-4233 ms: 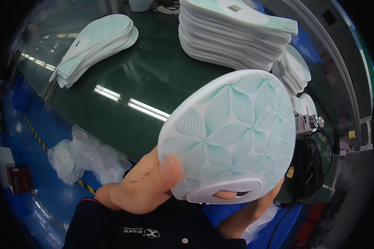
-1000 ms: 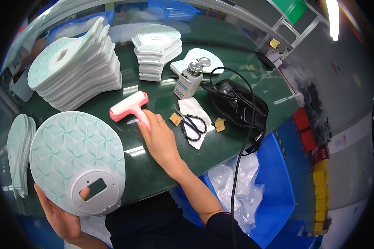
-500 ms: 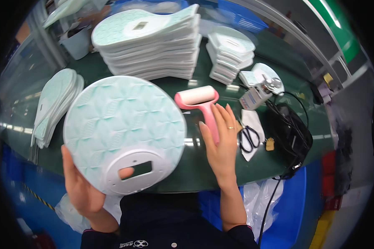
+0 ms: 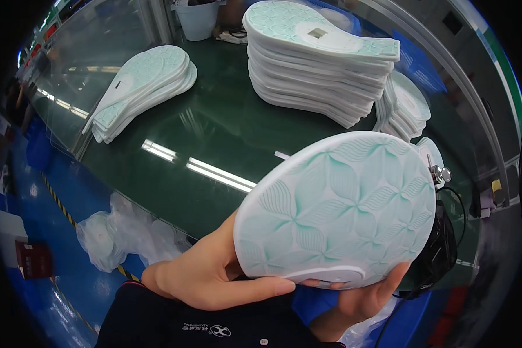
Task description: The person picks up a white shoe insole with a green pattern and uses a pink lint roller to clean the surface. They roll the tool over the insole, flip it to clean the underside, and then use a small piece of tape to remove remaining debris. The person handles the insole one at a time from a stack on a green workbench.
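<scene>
Where the right hand [image 4: 354,298] lay beside the roller, both hands now clasping the raised patterned disc [image 4: 336,209].

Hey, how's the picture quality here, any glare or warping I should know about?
Head view: bright streaks of lamp glare lie across the green table; fisheye bends the table edge and blacks out the corners; the patterned round panel, held by left hand and right hand, is sharp and evenly lit; the rim areas look soft.
</scene>
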`<state>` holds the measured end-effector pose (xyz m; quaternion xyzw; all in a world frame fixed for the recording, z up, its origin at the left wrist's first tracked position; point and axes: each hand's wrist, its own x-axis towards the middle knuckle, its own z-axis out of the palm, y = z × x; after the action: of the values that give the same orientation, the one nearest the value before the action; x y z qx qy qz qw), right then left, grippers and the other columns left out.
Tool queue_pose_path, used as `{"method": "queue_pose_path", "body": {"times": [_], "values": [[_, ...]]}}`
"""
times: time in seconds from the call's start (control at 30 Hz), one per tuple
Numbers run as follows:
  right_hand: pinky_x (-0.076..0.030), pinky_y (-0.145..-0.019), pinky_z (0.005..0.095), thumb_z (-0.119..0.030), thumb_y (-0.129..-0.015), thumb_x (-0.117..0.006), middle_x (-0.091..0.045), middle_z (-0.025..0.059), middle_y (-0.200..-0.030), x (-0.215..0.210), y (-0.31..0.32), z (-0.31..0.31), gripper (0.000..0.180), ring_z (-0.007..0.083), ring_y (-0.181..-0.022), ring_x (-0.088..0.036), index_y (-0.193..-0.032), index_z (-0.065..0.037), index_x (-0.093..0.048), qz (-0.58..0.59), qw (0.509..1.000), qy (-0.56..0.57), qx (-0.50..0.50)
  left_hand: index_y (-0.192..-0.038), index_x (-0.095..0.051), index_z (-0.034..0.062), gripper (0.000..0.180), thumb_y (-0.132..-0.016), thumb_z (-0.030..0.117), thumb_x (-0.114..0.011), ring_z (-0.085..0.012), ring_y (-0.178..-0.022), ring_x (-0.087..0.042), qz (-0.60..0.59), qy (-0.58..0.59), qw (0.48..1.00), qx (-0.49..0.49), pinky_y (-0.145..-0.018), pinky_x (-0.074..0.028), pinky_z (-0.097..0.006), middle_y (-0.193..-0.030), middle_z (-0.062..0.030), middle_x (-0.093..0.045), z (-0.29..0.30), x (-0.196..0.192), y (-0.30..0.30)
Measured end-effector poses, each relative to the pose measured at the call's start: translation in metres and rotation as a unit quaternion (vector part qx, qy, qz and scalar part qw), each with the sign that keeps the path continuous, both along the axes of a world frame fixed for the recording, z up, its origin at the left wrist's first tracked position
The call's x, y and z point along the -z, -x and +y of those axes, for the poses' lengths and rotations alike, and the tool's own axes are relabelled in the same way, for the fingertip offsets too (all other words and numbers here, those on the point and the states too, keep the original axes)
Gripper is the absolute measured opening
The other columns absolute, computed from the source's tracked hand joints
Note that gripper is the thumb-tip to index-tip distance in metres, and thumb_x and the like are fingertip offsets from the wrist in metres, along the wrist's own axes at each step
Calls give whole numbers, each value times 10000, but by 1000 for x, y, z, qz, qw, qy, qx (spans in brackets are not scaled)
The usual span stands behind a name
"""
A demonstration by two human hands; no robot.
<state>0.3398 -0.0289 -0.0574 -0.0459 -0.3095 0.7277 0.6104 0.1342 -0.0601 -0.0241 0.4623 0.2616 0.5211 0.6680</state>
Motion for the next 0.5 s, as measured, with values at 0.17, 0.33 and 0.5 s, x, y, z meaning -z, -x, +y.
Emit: {"method": "queue_pose_path", "body": {"times": [0.17,0.33,0.5], "values": [[-266,-939,452,-361,-881,-293,-234,136,-1314,15,-22,-7,543,288,-1174,-290,-1294,-52,-123,-90,994,41,50,-1277,-101,-17,595,-818,86,-465,-199,-1100,-390,-15,-75,996,37,-900,-341,-332,-1209,-168,-351,0,-2,-2],[-286,-892,454,-445,-868,-234,-216,107,-1331,-1,-12,-12,581,286,-1158,-304,-1300,-71,-133,-144,955,183,186,-1284,-76,-24,621,-864,421,-186,-289,-1160,-310,-405,40,912,51,-939,-273,-429,-1293,-177,-239,0,6,-16],[-83,-1004,450,-572,-821,-159,-134,70,-1364,-4,-14,-2,704,268,-1243,-147,-1311,-69,-108,-37,998,36,35,-1295,18,10,729,-804,549,18,-323,-1223,-191,-265,34,961,64,-979,-179,-476,-1347,-163,-123,5,4,-2]]}}
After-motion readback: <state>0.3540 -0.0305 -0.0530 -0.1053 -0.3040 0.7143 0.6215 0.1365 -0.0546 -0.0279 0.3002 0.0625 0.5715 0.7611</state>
